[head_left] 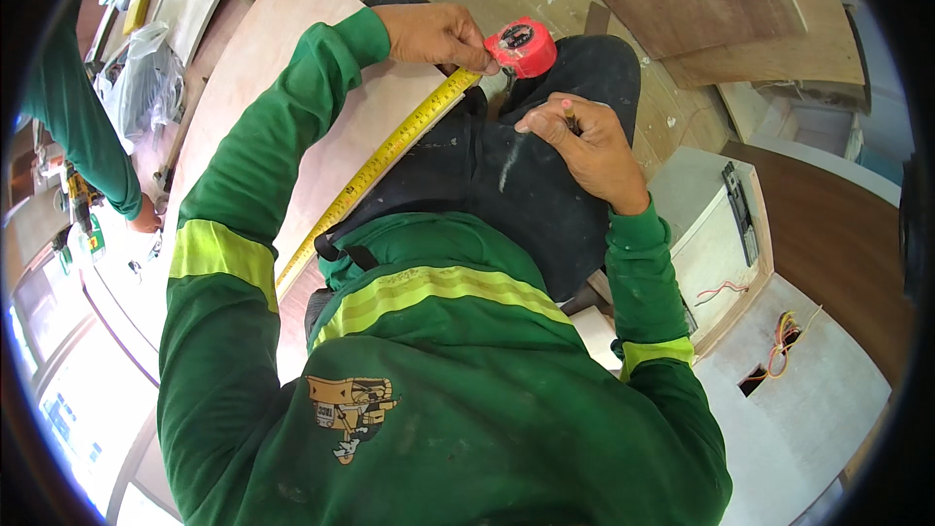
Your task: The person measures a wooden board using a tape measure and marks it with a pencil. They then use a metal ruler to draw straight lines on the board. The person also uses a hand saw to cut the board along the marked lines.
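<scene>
The left hand was closed around the yellow blade of a tape measure just where it left the red case, pinching it flat so the blade stayed taut along the near edge of a pale plywood panel, which lay across the lap and knees of the person in the green long-sleeved shirt. From there the blade ran down along that edge toward the person's left hip, probably so that its marks could be read directly against the wood. The right hand rested on the dark trouser leg beside the case, fingers curled around a short pencil with a pink end, held point-down and close to the tape, seemingly kept ready for marking. More plywood sheets lay on the floor at the far side, well apart from the hands. A white cabinet with loose coloured wires stood at the person's right. At the left, another person's green sleeve reached down to a white bench where a clear plastic bag and small tools lay
</scene>
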`<state>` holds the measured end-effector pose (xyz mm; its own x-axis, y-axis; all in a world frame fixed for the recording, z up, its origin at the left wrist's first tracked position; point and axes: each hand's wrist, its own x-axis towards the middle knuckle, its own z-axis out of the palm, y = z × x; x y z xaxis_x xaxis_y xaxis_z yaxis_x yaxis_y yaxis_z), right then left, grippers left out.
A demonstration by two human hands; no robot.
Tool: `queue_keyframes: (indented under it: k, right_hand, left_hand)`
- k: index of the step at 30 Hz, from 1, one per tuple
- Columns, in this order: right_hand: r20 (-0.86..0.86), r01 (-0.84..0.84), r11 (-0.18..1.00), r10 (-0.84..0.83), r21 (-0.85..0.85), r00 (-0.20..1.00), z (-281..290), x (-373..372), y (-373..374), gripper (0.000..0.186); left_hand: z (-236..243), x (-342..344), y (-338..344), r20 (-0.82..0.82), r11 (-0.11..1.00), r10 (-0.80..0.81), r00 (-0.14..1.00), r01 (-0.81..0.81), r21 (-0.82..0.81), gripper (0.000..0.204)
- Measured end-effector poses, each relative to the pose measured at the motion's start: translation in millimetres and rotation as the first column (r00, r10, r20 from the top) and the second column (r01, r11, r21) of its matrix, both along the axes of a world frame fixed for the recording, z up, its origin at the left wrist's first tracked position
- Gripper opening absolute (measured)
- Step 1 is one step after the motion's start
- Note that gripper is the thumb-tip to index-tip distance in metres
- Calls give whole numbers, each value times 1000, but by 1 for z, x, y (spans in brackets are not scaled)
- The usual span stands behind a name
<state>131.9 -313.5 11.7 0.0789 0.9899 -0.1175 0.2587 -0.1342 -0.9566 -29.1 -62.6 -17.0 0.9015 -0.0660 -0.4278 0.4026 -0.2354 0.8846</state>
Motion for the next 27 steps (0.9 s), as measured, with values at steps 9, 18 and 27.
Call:
queue_keyframes:
  k: [9,18,27]
  right_hand:
    - [-151,-58,968,21,-243,988,-9,-1,4,47]
    - [-379,15,1000,-11,7,925,-32,-17,21,23]
    - [-620,285,949,-303,-132,723,-50,-55,9,24]
  left_hand:
    - [-2,1,4,-47,999,26,999,-27,-18,40]
    - [9,1,2,-63,999,43,997,-44,-9,36]
    - [6,3,6,-90,999,23,996,-26,-37,37]
